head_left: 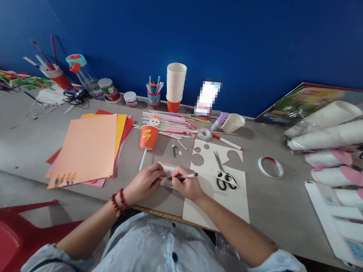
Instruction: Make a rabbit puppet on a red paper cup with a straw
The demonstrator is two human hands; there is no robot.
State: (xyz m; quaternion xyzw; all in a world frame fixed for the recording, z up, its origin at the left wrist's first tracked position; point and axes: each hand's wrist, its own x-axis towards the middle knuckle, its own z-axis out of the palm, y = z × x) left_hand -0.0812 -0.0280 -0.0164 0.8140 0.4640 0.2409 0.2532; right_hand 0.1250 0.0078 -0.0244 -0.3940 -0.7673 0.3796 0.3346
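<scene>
My right hand (186,184) is closed round a pen (188,176) with a clear and dark barrel. The tip points left, down to a small pale pink piece of paper (165,167) on the table. My left hand (145,184), fingers curled, holds that paper down; my hands hide most of it. Behind my left hand lies a red paper cup (148,138) with yellow marks, a white rabbit face (154,122), green arms and a white straw (142,159). Right of my hands, black-handled scissors (225,176) lie on a white sheet (216,206) with cut-out holes.
Coloured paper sheets (89,145) lie at the left. Straws and sticks (166,124), clear tape (204,133) and a red marker (227,142) lie behind. Stacked white cups (175,81) stand by the blue wall. A roll of white tape (270,167) and bagged cups (335,131) are at the right.
</scene>
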